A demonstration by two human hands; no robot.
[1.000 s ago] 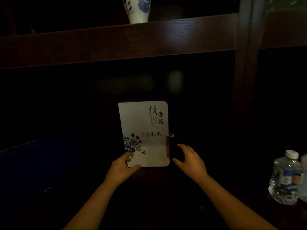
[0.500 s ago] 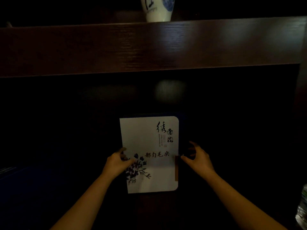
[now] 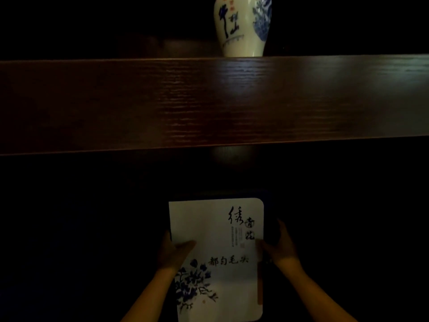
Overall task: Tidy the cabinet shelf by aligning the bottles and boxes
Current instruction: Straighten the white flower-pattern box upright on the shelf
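A white box (image 3: 209, 228) with black calligraphy and a blue flower print stands upright in the dark lower compartment, bottom centre of the head view. My left hand (image 3: 173, 251) grips its left edge, thumb across the front face. My right hand (image 3: 279, 248) grips its right edge, fingers wrapped round the dark side. Both forearms reach up from the bottom of the frame. On the shelf above stands a white porcelain bottle (image 3: 241, 26) with blue painting and black characters; its top is cut off by the frame.
A thick dark wooden shelf board (image 3: 209, 101) runs across the whole width above the box. The compartment around the box is too dark to make out anything else.
Both hands went from near the box's lower corners to gripping its two sides. The view tilted up and closed in, so the water bottle at the right left the frame.
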